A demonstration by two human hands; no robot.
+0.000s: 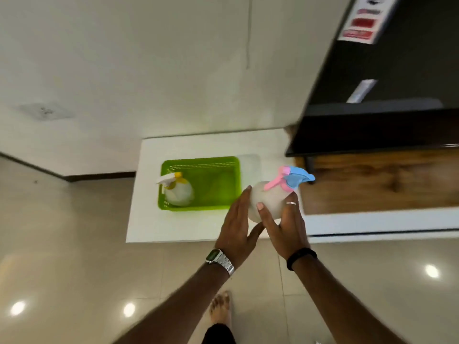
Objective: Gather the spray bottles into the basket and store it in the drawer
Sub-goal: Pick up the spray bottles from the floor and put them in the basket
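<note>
Beside basket (218,199), bottle (269,202) between hands

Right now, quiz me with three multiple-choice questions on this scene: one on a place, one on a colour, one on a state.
1. Where is the yellow-capped bottle?
A. inside the green basket
B. on the floor
C. on the wooden shelf

2. What colours is the held bottle's sprayer?
A. red and black
B. pink and blue
C. all white

3. How is that bottle held?
A. by neither hand
B. left hand only
C. both hands, right hand too

Answers: 1 A, it stands in the basket's left end. 2 B, pink trigger, blue head. 3 C, fingers of both touch its body.
</note>
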